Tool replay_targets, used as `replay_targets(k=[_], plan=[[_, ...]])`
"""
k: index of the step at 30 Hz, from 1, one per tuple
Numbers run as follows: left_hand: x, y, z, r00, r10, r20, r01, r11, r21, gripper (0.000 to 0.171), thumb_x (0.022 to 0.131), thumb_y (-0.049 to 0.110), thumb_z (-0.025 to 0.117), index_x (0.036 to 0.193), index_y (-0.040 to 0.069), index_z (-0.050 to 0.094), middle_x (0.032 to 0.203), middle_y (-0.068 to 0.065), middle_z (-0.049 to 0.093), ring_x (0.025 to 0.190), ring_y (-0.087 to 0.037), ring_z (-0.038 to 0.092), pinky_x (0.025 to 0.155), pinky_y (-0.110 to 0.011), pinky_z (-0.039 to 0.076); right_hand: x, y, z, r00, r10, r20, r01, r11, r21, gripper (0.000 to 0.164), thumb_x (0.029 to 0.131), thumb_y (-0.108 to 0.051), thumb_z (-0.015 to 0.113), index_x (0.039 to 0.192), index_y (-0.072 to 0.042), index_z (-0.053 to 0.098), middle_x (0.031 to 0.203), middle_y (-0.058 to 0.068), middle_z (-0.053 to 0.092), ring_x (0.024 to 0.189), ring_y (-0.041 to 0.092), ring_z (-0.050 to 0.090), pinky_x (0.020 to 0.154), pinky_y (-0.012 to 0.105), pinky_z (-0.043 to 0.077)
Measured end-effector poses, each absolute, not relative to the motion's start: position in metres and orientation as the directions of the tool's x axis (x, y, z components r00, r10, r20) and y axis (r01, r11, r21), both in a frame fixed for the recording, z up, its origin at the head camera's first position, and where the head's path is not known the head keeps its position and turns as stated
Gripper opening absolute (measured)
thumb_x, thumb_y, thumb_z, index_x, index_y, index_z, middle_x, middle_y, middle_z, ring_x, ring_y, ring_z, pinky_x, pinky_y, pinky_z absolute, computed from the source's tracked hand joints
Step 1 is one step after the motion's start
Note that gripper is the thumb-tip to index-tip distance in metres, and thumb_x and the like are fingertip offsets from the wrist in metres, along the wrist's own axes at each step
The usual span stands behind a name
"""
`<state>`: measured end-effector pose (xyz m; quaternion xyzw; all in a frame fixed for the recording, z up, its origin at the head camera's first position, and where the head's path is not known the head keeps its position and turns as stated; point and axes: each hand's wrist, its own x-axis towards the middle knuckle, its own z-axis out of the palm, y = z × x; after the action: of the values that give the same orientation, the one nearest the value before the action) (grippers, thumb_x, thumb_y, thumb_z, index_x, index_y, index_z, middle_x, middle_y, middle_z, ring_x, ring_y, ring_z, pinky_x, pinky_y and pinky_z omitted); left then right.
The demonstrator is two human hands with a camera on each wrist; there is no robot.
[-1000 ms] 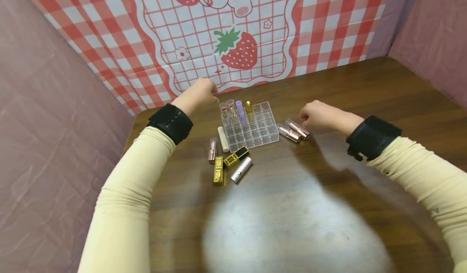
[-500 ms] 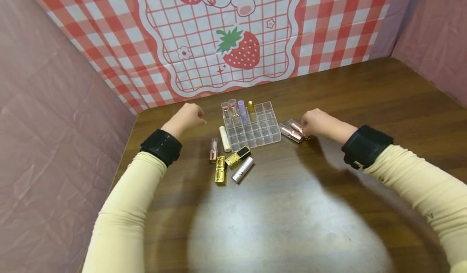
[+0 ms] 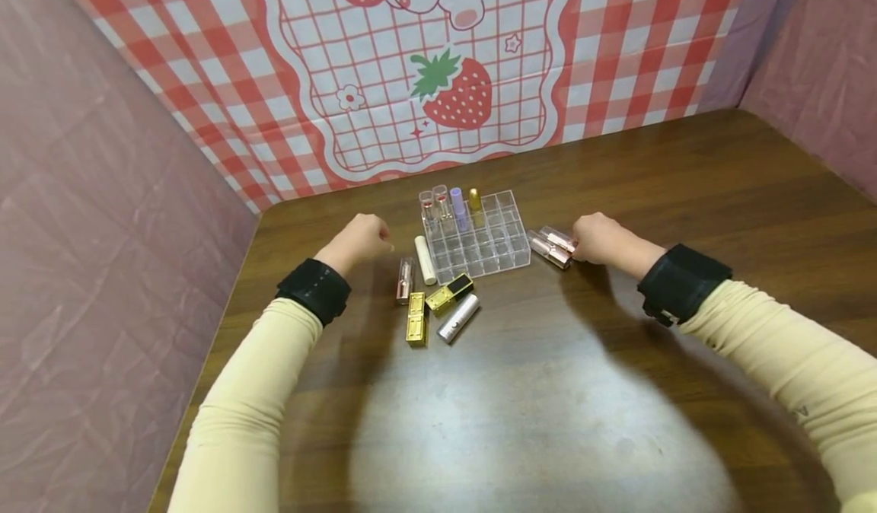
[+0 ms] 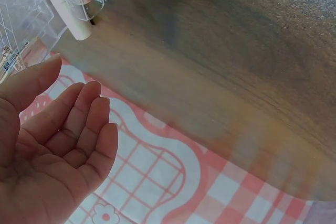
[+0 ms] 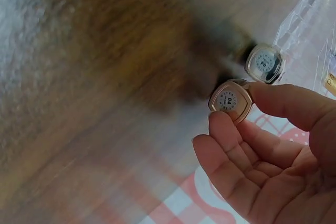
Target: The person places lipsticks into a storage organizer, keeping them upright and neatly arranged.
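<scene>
My right hand has closed on a rose-gold lipstick; my left has drawn back from the rack.
Head view: a second ago my right hand was just beside the pair of tubes; now its fingers meet the near end of the farther rose-gold lipstick, so the work in hand has come to this tube, lying on the table right of the clear rack. My left hand has dropped lower, left of the cream tube. Left wrist: my fingers curve loosely, holding nothing, apart from the cream tube. Right wrist: thumb and fingertips pinch the lipstick's labelled end from opposite sides, leaving the rest of my palm bare; the second rose-gold tube lies just beside it, on the rack's side.
</scene>
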<state>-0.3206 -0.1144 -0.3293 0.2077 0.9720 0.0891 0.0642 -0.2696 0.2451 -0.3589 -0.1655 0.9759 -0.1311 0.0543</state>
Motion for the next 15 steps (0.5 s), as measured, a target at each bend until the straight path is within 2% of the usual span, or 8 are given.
replay_targets(k=[3,10,15], plan=[[-0.3195,-0.114,-0.3284,-0.907,0.411,-0.096,0.388,0.902,0.189,0.011,0.079,0.009,0.063,0.077,-0.002,0.064,0.071,-0.007,0.055,0.067,-0.02,0.046,0.065,-0.034,0.042,-0.2688,0.2447,-0.3597,-0.945,-0.323,-0.045,-0.299,0.914,-0.275,0.031,0.065,0.0,0.053,0.051,-0.015,0.03,0.054,-0.004,0.029,0.052,0.014,0.032,0.048,0.025,0.025],[-0.3194,-0.1146,-0.3286,-0.906,0.41,-0.101,0.389,0.904,0.178,0.012,0.076,0.011,0.063,0.07,0.001,0.061,0.068,-0.006,0.054,0.066,-0.02,0.046,0.065,-0.034,0.041,-0.2709,0.2465,-0.3648,-0.957,-0.288,-0.035,-0.267,0.922,-0.279,0.027,0.064,-0.004,0.055,0.048,-0.014,0.035,0.051,-0.003,0.035,0.051,0.017,0.037,0.047,0.026,0.03],[-0.3184,-0.1148,-0.3287,-0.906,0.408,-0.108,0.383,0.903,0.194,0.011,0.077,0.011,0.064,0.075,0.0,0.064,0.072,-0.007,0.056,0.068,-0.021,0.047,0.067,-0.034,0.043,-0.2743,0.2518,-0.3661,-0.957,-0.285,-0.059,-0.259,0.927,-0.273,0.028,0.064,-0.008,0.061,0.048,-0.013,0.039,0.051,-0.003,0.038,0.051,0.017,0.039,0.048,0.028,0.034]])
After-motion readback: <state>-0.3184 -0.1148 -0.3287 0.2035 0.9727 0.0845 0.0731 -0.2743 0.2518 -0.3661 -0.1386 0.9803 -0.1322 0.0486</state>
